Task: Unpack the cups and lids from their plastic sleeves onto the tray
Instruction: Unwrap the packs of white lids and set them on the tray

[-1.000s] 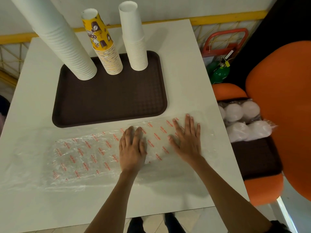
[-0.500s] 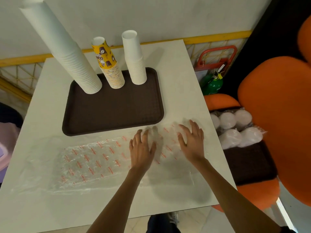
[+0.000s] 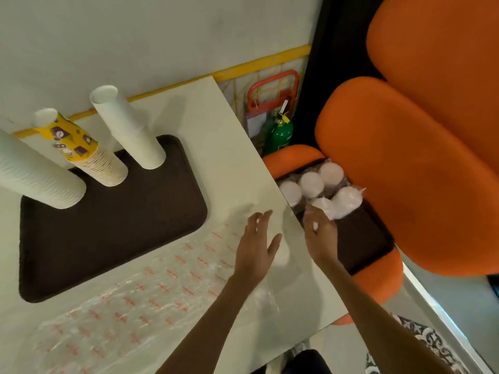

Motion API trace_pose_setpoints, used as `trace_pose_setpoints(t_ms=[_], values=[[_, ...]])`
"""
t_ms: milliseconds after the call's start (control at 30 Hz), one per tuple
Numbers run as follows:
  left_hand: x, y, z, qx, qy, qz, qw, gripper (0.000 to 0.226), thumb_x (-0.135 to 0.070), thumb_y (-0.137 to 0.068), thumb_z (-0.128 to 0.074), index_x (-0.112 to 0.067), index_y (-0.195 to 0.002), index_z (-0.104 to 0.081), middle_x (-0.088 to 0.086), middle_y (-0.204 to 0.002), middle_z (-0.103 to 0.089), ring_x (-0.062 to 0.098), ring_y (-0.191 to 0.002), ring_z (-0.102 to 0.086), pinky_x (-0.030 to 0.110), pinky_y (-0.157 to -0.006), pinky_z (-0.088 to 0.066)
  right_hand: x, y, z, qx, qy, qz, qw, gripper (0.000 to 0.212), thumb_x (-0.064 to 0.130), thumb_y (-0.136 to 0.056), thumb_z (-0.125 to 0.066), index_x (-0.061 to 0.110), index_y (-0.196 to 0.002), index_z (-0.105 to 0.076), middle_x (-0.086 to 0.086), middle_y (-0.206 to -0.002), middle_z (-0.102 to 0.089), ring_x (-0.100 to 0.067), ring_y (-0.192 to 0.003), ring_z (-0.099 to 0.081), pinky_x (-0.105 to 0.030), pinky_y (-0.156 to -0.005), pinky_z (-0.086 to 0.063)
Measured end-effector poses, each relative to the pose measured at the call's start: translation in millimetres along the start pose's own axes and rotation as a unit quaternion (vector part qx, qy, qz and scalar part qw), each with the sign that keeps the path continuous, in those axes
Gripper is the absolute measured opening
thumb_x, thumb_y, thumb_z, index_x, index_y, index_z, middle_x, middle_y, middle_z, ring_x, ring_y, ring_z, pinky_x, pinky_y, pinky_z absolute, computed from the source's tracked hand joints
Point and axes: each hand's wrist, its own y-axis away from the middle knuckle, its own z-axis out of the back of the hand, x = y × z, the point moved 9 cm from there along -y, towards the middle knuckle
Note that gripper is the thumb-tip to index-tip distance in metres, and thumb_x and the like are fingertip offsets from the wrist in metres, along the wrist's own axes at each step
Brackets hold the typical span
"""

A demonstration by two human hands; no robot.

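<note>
1. Nearest, a flattened sleeve point(image 3: 151, 300) lies on the table point(image 3: 243, 168) and runs back from under the left fingers toward the person. It looks like thin, limp, slick film.
2. The left hand point(image 3: 256, 249) is spread and released, gripping nothing, over the sleeve's far end. I cannot tell whether it touches the film.
3. The right hand point(image 3: 321, 233) is out past the table edge. Its fingers point(image 3: 310, 214) are loosely bent and hold nothing, with the tips just beside the lids.
4. The lids point(image 3: 332, 190) are white and round, wrapped in clear film. They sit just ahead of the right fingers on a dark tray point(image 3: 361, 244) on an orange chair point(image 3: 405, 171). They are probably very light, thin enough to dent, and slippery in their wrap. A stack would likely sag if lifted by the loose film tail. It is better to close fingers and thumb gently round its middle.
5. Farthest, left of and beyond the left fingers, the tray point(image 3: 113, 238) carries three unwrapped stacks of cups point(image 3: 129, 130), standing along its far side.
</note>
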Motion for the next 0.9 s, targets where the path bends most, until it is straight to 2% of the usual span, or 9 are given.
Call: trace_pose_setpoints(t_ms=[67,133,300,433,567,667,733,800,900], values=[[-22,-7,-14,0.023,0.012,-0.042,0.999,0.052,-0.038,-0.096,-0.050,-0.017,-0.142,-0.040,0.008,-0.134,-0.051,0.021,-0.117,-0.056,0.023,-0.088,-0.047,-22,0,12,-0.014,-0.041,-0.056,0.997,0.028,0.019,-0.100,-0.042,0.007,-0.115,-0.061,-0.011,-0.108,-0.067,-0.015,-0.088,-0.058,-0.028,-0.081,-0.049],[-40,-18,-29,0.043,0.025,-0.061,0.997,0.052,-0.037,-0.095,-0.052,-0.018,-0.141,-0.041,0.005,-0.130,-0.055,0.019,-0.114,-0.057,0.019,-0.086,-0.045,-47,-2,17,-0.016,-0.071,-0.103,0.992,0.031,0.022,-0.102,-0.039,0.005,-0.120,-0.057,-0.011,-0.106,-0.066,-0.013,-0.084,-0.058,-0.014,-0.068,-0.041],[-86,-61,-88,0.060,0.093,-0.085,0.990,0.053,-0.036,-0.093,-0.057,-0.020,-0.140,-0.040,0.001,-0.134,-0.054,0.015,-0.119,-0.056,0.024,-0.094,-0.050,-123,-29,20,0.009,-0.115,-0.177,0.977,0.033,0.031,-0.101,-0.038,0.010,-0.118,-0.058,-0.008,-0.105,-0.066,-0.024,-0.095,-0.063,-0.028,-0.074,-0.047],[-92,-98,-146,0.084,0.078,-0.025,0.993,0.064,-0.031,-0.093,-0.059,-0.011,-0.146,-0.030,0.009,-0.146,-0.040,0.021,-0.134,-0.041,0.025,-0.105,-0.036,-171,-52,18,0.045,-0.146,-0.216,0.964,0.026,0.037,-0.101,-0.036,0.022,-0.105,-0.057,-0.007,-0.095,-0.065,-0.027,-0.090,-0.063,-0.042,-0.085,-0.049],[-70,-121,-202,0.114,0.062,0.069,0.989,0.081,-0.028,-0.088,-0.067,-0.007,-0.149,-0.019,0.019,-0.152,-0.023,0.033,-0.138,-0.031,0.039,-0.109,-0.037,-215,-75,4,0.099,-0.195,-0.263,0.940,0.043,0.037,-0.101,-0.036,0.007,-0.120,-0.059,-0.008,-0.101,-0.063,-0.024,-0.085,-0.061,-0.044,-0.084,-0.047],[-53,-134,-233,0.138,0.031,0.132,0.981,0.096,-0.033,-0.084,-0.070,-0.012,-0.152,-0.005,0.018,-0.155,-0.008,0.036,-0.142,-0.016,0.045,-0.110,-0.032,-246,-89,-13,0.131,-0.252,-0.316,0.905,0.044,0.034,-0.101,-0.037,0.007,-0.133,-0.051,-0.006,-0.115,-0.059,-0.002,-0.071,-0.064,-0.017,-0.064,-0.049],[-41,-140,-247,0.150,0.015,0.164,0.975,0.104,-0.038,-0.081,-0.072,-0.016,-0.152,0.001,0.018,-0.156,0.001,0.037,-0.144,-0.007,0.050,-0.110,-0.027,-252,-94,-22,0.175,-0.259,-0.318,0.895,0.046,0.032,-0.102,-0.032,0.008,-0.139,-0.045,-0.007,-0.129,-0.053,-0.005,-0.092,-0.064,-0.009,-0.059,-0.043],[-32,-143,-261,0.156,0.003,0.177,0.972,0.109,-0.042,-0.079,-0.072,-0.019,-0.152,0.006,0.017,-0.157,0.007,0.038,-0.145,0.000,0.051,-0.112,-0.022,-250,-97,-27,0.209,-0.263,-0.301,0.892,0.047,0.033,-0.103,-0.026,0.013,-0.142,-0.040,-0.004,-0.143,-0.043,-0.020,-0.121,-0.052,-0.014,-0.070,-0.041],[-24,-149,-276,0.148,-0.039,0.165,0.974,0.113,-0.046,-0.075,-0.075,-0.019,-0.152,0.003,0.017,-0.157,0.001,0.039,-0.144,-0.002,0.054,-0.111,-0.024,-252,-99,-34,0.235,-0.287,-0.304,0.878,0.041,0.031,-0.104,-0.026,0.018,-0.140,-0.040,0.000,-0.143,-0.041,-0.019,-0.129,-0.044,-0.008,-0.067,-0.035]])
